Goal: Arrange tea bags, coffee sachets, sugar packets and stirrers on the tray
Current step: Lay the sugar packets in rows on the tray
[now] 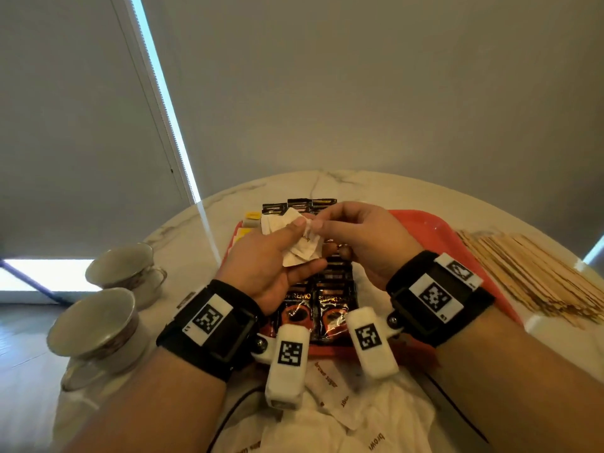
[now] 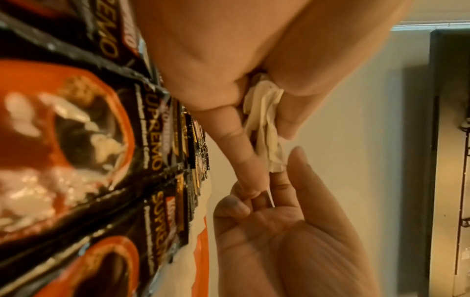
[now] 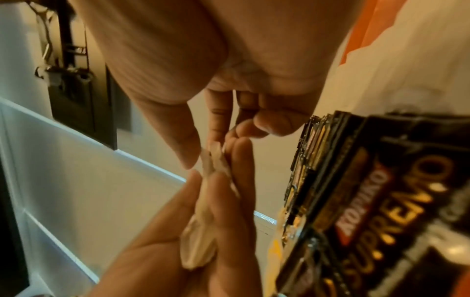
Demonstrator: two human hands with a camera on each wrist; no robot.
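Note:
My left hand (image 1: 302, 248) grips a bunch of white sugar packets (image 1: 281, 221) above the red tray (image 1: 425, 228). At their top corner my right hand (image 1: 317, 223) pinches one packet between thumb and forefinger. The left wrist view shows the crumpled packets (image 2: 265, 112) squeezed between thumb and fingers. From the right wrist they (image 3: 201, 225) lie in the left palm. Black and orange coffee sachets (image 1: 322, 304) lie in rows on the tray under both hands. Yellow-tagged tea bags (image 1: 251, 220) sit at the tray's far left corner.
Wooden stirrers (image 1: 529, 276) are piled on the marble table (image 1: 343, 181) right of the tray. Two cups (image 1: 127, 266) (image 1: 94, 325) stand to the left. More loose sugar packets (image 1: 343, 407) lie at the near edge. A wall is close behind the table.

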